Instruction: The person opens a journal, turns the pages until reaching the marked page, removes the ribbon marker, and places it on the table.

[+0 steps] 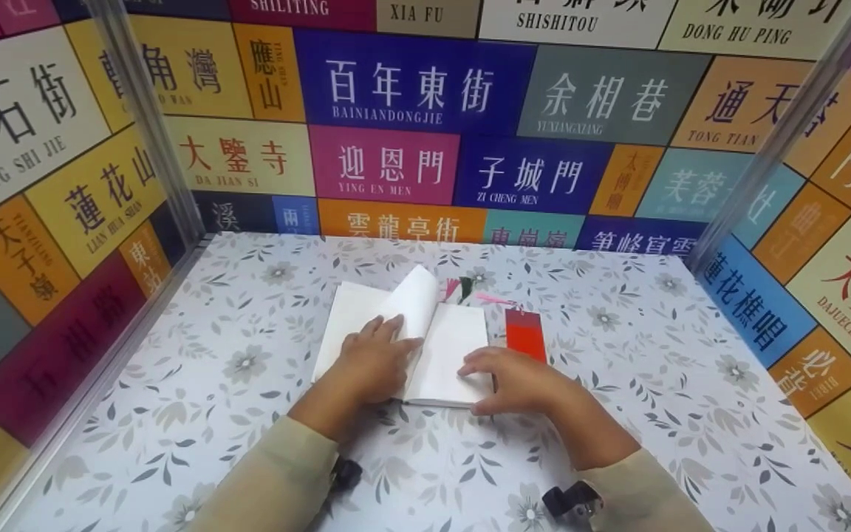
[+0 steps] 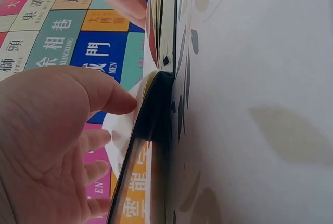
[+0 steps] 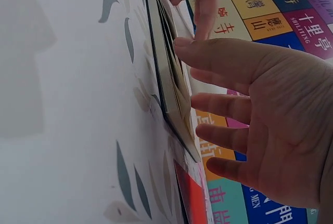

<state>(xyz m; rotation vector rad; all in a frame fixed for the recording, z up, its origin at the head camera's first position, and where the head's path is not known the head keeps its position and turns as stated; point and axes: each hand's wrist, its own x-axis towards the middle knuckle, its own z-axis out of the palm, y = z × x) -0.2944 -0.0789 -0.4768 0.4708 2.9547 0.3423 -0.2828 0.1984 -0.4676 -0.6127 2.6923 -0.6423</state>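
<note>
- Finding a white-paged, dark-covered paper notebook (image 1: 459,332) lying unfolded near the middle of the white, leaf-and-flower-patterned surface (image 1: 640,384).
- Seeing, at nine o'clock from its spine, the bare left hand (image 1: 376,362) resting with fingers spread against a curling white paper page (image 1: 412,292); risking a crease or tear there by pressing unevenly.
- Seeing, at four o'clock, the bare right hand (image 1: 521,380) reaching over the page edge, fingers and thumb spread, pinching nothing; not telling whether touching paper. Possibly letting the notebook skid, through lacking a firm hold.
- Noticing a flat, red rectangular card (image 1: 524,336) lying at three o'clock, partly hiding behind the right hand; risking nudging it by sweeping outward.
- Spotting pink and dark-green tassel strands (image 1: 465,290) poking out at one o'clock; risking trapping them under a falling page.
</note>
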